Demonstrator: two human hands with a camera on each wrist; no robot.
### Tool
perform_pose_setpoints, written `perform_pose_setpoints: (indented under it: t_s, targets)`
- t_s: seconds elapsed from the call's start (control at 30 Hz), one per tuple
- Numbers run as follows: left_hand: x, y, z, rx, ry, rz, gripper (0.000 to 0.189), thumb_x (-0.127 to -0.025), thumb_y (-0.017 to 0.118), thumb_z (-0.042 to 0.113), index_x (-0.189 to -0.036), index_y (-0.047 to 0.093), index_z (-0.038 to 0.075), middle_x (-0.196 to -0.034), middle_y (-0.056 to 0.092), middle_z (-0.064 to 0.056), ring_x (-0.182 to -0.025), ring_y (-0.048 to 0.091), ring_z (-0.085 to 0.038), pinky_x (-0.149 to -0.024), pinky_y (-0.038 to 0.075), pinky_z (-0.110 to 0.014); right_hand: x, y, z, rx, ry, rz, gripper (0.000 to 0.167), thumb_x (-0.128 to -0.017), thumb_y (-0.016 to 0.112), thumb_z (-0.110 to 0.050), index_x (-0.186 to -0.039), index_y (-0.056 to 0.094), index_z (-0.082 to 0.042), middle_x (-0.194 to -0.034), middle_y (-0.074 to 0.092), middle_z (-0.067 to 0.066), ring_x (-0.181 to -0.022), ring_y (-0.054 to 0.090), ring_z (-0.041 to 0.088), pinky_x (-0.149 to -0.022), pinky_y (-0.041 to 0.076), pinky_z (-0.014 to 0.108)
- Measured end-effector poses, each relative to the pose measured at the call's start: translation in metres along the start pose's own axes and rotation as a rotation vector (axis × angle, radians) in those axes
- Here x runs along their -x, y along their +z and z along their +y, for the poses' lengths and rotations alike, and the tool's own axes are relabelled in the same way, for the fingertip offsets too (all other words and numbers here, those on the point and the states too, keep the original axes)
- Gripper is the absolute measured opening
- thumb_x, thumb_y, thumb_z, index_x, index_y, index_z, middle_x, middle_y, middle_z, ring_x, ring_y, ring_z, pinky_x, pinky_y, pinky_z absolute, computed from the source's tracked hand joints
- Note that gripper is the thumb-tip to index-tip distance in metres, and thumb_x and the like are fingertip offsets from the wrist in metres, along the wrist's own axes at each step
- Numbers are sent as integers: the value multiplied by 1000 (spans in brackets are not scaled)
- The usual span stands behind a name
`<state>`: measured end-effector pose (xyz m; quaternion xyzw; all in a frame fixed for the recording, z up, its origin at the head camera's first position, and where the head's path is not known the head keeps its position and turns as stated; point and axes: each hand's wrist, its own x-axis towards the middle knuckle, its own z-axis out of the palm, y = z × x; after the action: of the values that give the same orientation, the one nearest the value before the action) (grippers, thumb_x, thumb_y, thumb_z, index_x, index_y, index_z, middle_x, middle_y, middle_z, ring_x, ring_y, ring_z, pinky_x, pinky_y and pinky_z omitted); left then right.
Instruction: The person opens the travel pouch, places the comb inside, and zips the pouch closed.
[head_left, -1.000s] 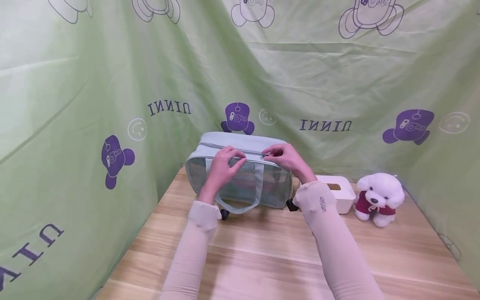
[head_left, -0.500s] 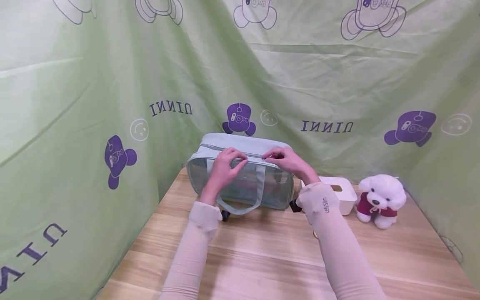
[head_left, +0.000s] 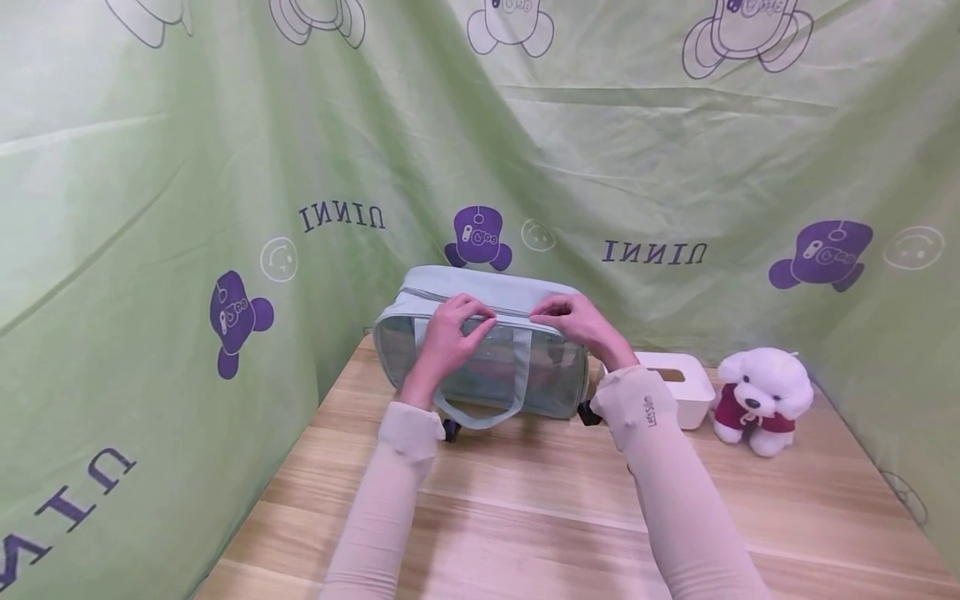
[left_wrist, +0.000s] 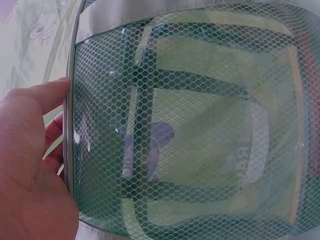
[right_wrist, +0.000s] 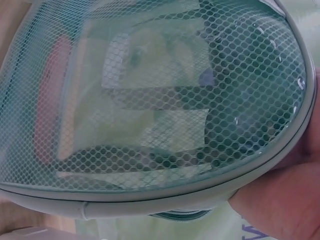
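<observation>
A pale grey-green bag [head_left: 551,392] with see-through mesh sides stands on the table, its zipper [head_left: 423,293] running along the top. My left hand [head_left: 447,329] pinches the top front edge; the left wrist view shows its fingers on the edge piping [left_wrist: 70,125]. To the right, my right hand [head_left: 577,323] has thumb and forefinger together at the zipper line, the zipper pull hidden in the fingertips. A looped handle [head_left: 517,375] hangs down the front. Through the mesh in the right wrist view shows a reddish strip [right_wrist: 50,100].
Right of the bag stands a white tissue box [head_left: 697,392] with a slot on top. Beyond it sits a white plush dog [head_left: 765,392] in a red top. Green printed cloth [head_left: 622,167] hangs behind and beside the wooden table [head_left: 525,517].
The right fingertips have shifted slightly right along the top of the bag, and the zipper pull seen at them a second ago is now hidden. The left hand keeps its place.
</observation>
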<state>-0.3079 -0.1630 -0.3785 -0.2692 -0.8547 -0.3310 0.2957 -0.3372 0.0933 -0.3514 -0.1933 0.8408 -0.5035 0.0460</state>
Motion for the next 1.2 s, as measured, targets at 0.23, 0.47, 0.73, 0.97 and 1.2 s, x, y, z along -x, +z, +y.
perform_pose_setpoints:
  t_s: [0.23, 0.47, 0.73, 0.97, 1.2]
  targets:
    - [0, 0, -3, 6, 22, 9, 12, -96, 74, 23, -102, 77, 12, -102, 72, -3, -104, 65, -22, -100, 49, -42, 1, 2, 5, -43, 1, 41, 31, -95, 74, -18, -121, 74, -1, -118, 74, 16, -95, 65, 7, -82, 50, 20]
    - [2, 2, -4, 9, 37, 31, 12, -96, 74, 23, -101, 77, 13, -101, 72, -3, -103, 65, -22, -97, 49, -41, 2, 3, 8, -72, -4, 100, 27, -95, 72, -13, -119, 75, -1, -116, 73, 17, -91, 62, 10, -78, 50, 21]
    - [1, 5, -5, 16, 31, 39, 12, -96, 75, 23, -101, 77, 13, -102, 72, -3, -104, 65, -22, -100, 49, -41, 3, 4, 10, -124, 12, 193, 28, -92, 72, -7, -118, 74, 3, -118, 70, 16, -92, 60, 9, -77, 50, 18]
    - [1, 6, -6, 28, 29, 44, 11, -96, 75, 23, -101, 77, 13, -101, 72, -3, -102, 65, -22, -99, 49, -41, 4, 8, 7, -229, 37, 311, 24, -94, 68, -3, -117, 74, 4, -82, 68, -1, -70, 63, 6, -65, 53, 17]
    - [3, 6, -6, 28, 16, 48, 11, -95, 76, 22, -101, 77, 13, -101, 72, -4, -102, 65, -23, -98, 49, -41, 4, 8, 5, -183, 53, 309, 22, -98, 70, -8, -115, 74, 4, -84, 71, 2, -72, 63, 6, -66, 53, 16]
